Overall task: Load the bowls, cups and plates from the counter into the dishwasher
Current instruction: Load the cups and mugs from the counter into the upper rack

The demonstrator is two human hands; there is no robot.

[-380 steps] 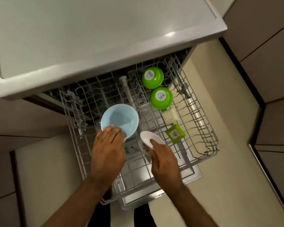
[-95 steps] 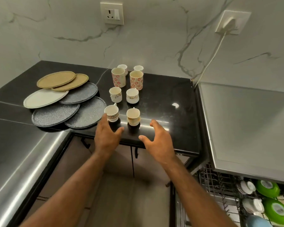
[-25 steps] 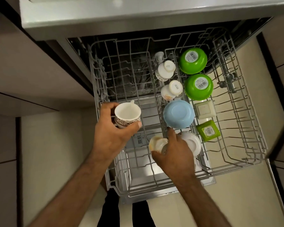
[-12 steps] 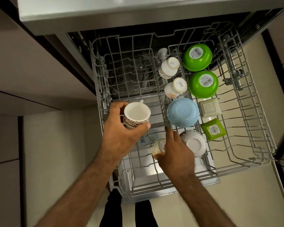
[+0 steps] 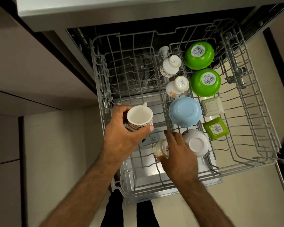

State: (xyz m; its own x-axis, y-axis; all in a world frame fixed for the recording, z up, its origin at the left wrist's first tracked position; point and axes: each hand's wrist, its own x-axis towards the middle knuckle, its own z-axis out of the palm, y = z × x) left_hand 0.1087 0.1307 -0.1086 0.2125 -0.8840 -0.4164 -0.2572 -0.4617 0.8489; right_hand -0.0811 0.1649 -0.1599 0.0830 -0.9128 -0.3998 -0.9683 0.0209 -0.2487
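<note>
I look down on the pulled-out wire rack (image 5: 259, 122) of the dishwasher. My left hand (image 5: 123, 136) grips a white patterned cup (image 5: 140, 118), mouth up, above the rack's left half. My right hand (image 5: 179, 151) holds a cream cup (image 5: 161, 147) upside down on the rack's middle row, beside an upturned white bowl (image 5: 197, 143). Further back in that row sit a light blue bowl (image 5: 185, 111) and two inverted cups (image 5: 177, 86) (image 5: 170, 66). Two green bowls (image 5: 199, 55) (image 5: 205, 82) lie upside down at the right.
A white square dish (image 5: 212, 108) and a green square dish (image 5: 216, 128) lie right of the bowls. The grey counter edge (image 5: 121, 12) overhangs the rack's back. The open door (image 5: 154, 176) lies under the rack. Beige floor (image 5: 59, 145) lies on both sides.
My right hand has turned its cream cup bottom up and lowered it onto the tines. My left hand and its cup have stayed nearly where they were.
</note>
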